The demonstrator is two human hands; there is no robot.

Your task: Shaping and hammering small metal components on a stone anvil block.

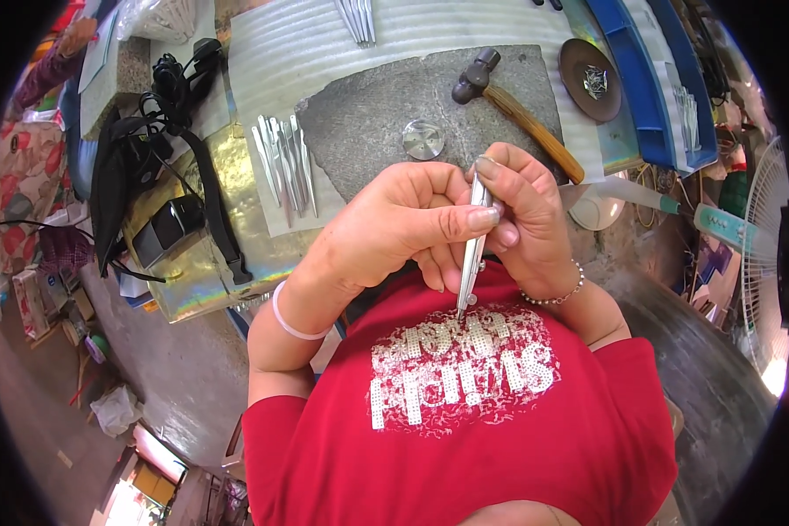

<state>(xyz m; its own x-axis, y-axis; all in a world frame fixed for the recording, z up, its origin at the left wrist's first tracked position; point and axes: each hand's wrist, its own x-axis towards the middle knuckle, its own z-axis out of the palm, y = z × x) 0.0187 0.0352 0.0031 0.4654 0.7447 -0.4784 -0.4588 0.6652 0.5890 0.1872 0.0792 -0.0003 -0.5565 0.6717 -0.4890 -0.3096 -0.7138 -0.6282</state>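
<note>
In front of my chest, both hands hold a slim, shiny silver metal instrument with a pointed lower end and a small round piece near that tip. My left hand presses its thumb against the middle of it, other fingers curled behind. The thumb and fingers of my right hand pinch its upper end. Just beyond my hands is a dark stone slab. On the slab lie a round metal disc and a hammer with a wooden handle.
Several slim silver metal pieces lie left of the slab, more at the far edge. A brown dish holds small metal parts. Rightward are a blue tray and a fan. Black straps lie left. Another person's hand shows far left.
</note>
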